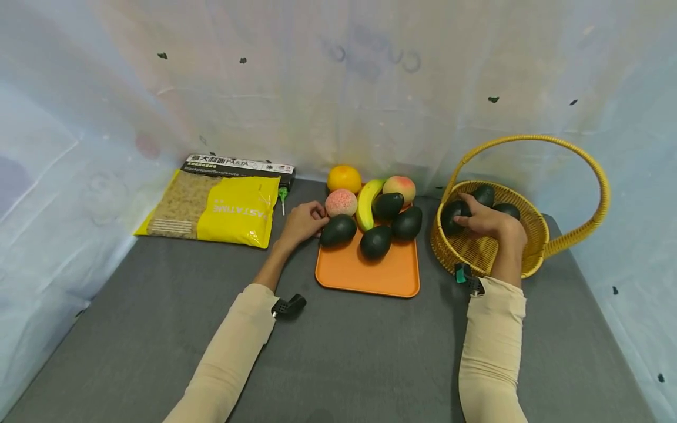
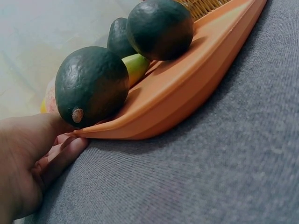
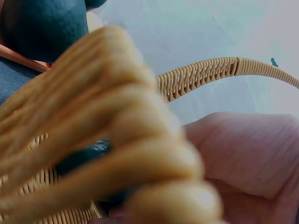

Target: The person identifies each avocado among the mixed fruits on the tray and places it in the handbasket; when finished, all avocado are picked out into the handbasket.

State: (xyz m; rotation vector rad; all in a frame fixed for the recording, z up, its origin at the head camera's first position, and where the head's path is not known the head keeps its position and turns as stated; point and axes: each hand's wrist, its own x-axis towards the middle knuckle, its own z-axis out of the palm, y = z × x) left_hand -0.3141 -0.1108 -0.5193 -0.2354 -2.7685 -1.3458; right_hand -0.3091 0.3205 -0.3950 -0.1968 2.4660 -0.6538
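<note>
Avocados [image 1: 376, 243] sat in two places: four on the orange tray [image 1: 367, 277] with other fruit, and three in the yellow basket [image 1: 445, 249] on the counter [image 1: 349, 358]. My right grip [image 1: 491, 221] was down inside the basket, its thumb and fingers wrapped around the avocado [image 1: 451, 217] by the left wall. My left grip [image 1: 304, 222] pinched the tray's edge on its left side, thumb on top and fingers under, right beside another avocado. To do this well, I thought I should hold the smooth, round thing softly but snugly, and mind the tall handle [image 1: 602, 205] so my arm did not bump it. Any letting go seemed best done low. Holding the tray flat seemed smart too, since a tipped tray might make the peach [image 1: 341, 202] roll.
</note>
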